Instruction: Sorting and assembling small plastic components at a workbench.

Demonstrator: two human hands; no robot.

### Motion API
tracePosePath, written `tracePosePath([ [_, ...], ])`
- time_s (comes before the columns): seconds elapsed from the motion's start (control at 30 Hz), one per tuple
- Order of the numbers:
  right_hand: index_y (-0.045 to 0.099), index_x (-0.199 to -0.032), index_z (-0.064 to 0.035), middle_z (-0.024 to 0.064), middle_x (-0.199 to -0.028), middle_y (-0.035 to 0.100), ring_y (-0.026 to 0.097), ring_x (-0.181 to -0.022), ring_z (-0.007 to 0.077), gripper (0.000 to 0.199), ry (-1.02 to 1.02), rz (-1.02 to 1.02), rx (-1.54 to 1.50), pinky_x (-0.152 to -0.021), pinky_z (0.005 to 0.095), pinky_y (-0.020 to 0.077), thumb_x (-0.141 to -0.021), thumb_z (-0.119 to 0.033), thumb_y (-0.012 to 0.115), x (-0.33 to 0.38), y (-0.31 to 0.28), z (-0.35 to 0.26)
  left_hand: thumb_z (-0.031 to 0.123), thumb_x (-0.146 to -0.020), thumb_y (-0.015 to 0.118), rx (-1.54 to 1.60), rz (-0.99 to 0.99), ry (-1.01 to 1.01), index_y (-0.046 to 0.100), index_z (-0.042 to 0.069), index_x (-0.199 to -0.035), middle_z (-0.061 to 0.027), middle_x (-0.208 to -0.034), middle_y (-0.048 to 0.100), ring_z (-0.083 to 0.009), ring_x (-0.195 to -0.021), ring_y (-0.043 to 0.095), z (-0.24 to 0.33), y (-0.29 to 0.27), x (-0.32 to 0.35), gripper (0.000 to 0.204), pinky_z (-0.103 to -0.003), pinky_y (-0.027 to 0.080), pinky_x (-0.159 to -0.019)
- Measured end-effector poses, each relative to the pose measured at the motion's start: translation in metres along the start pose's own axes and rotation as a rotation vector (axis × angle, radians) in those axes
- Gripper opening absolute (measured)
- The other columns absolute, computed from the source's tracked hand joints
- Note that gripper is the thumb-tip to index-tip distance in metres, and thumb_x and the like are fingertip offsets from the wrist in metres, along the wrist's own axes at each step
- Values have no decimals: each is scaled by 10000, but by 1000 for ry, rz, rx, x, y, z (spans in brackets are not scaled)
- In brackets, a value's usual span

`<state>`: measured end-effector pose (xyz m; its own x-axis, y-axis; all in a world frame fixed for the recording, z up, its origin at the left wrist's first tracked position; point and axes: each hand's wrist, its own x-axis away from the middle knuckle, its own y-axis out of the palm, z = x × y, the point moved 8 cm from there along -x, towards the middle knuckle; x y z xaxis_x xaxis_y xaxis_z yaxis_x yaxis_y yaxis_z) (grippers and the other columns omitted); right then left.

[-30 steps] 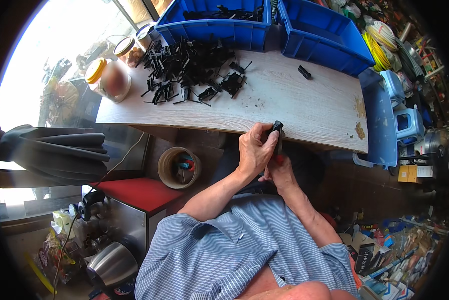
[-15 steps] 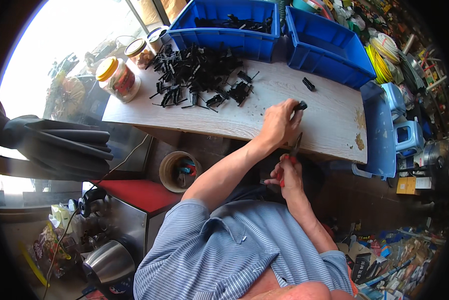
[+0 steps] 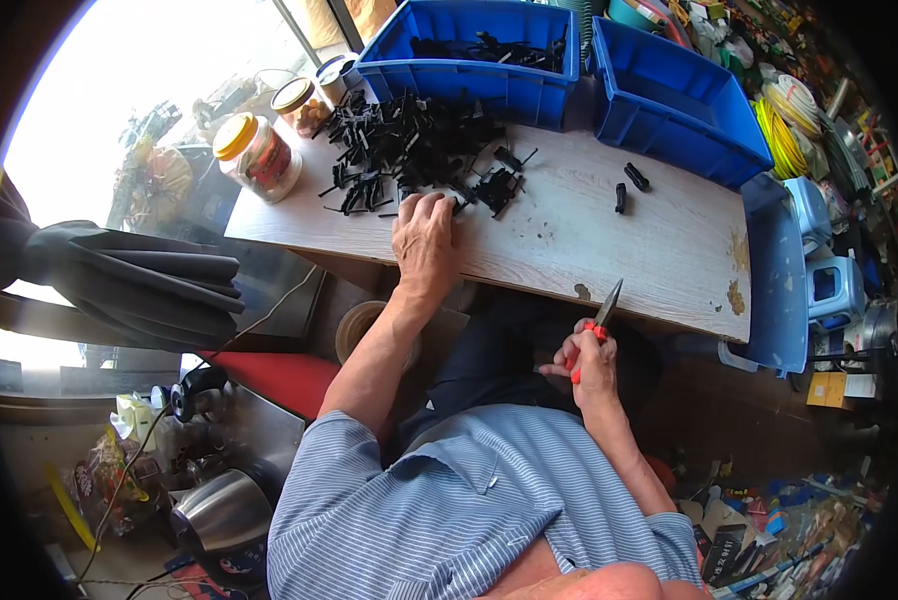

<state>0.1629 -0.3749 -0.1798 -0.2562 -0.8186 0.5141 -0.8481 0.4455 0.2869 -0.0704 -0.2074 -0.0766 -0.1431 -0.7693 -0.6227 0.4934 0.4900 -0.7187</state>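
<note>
My left hand (image 3: 427, 245) reaches over the near edge of a heap of black plastic parts (image 3: 394, 140) on the table. Its fingers are bent close together around a black plastic part (image 3: 459, 204) there, and the fingertips are hidden. In front of the table's edge, my right hand (image 3: 591, 365) grips red-handled pliers (image 3: 609, 306), their pointed jaws aimed up and to the right. Two small black pieces, one angled (image 3: 637, 177) and one nearly upright (image 3: 621, 198), lie apart from the heap on the right side of the tabletop.
The pale wooden table (image 3: 559, 240) carries a yellow-lidded jar (image 3: 257, 158) at left. Behind stand a blue bin (image 3: 469, 78) with black parts and another blue bin (image 3: 679, 125). A large blue tub (image 3: 774, 290) stands right of the table; a bucket (image 3: 354, 330) sits below its front edge.
My left hand has moved left to the heap, leaving a black piece beside the other one at right. The pliers in my right hand now stand farther from the tabletop pieces. The view has shifted slightly.
</note>
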Motion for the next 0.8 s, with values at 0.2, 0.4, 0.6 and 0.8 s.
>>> tracePosePath([
  [0.2, 545, -970, -75, 28, -677, 510, 536, -566, 142, 166, -8, -3, 17, -572, 406, 601, -870, -206, 534, 0, 0, 0, 25, -727, 701, 132, 16, 108, 647, 70, -1054, -111, -1080, 666, -370, -1135, 588, 12, -2, 6, 334, -450, 482, -962],
  [0.4, 544, -961, -82, 22, -673, 501, 531, -566, 140, 156, 7, -9, 6, -576, 401, 597, -878, -212, 530, -1, 0, 2, 84, -762, 735, 244, -66, 86, 658, 66, -1056, -118, -1062, 663, -366, -1076, 609, 18, 2, 3, 304, -439, 488, -938],
  [0.6, 546, -943, -79, 19, -673, 501, 532, -567, 135, 147, 13, -16, 17, -569, 395, 593, -879, -210, 527, -2, 1, 3, 116, -818, 725, 214, -10, 41, 662, 63, -1095, -144, -1137, 653, -369, -1074, 598, 11, 6, -4, 289, -427, 486, -915],
  [0.8, 552, -934, -75, 24, -680, 507, 535, -573, 138, 151, 13, -3, 33, -569, 390, 591, -870, -210, 534, -2, -2, 2, 115, -784, 713, 229, 105, 115, 644, 108, -1125, -128, -1226, 599, -371, -1211, 518, 49, -8, -4, 348, -494, 416, -971],
])
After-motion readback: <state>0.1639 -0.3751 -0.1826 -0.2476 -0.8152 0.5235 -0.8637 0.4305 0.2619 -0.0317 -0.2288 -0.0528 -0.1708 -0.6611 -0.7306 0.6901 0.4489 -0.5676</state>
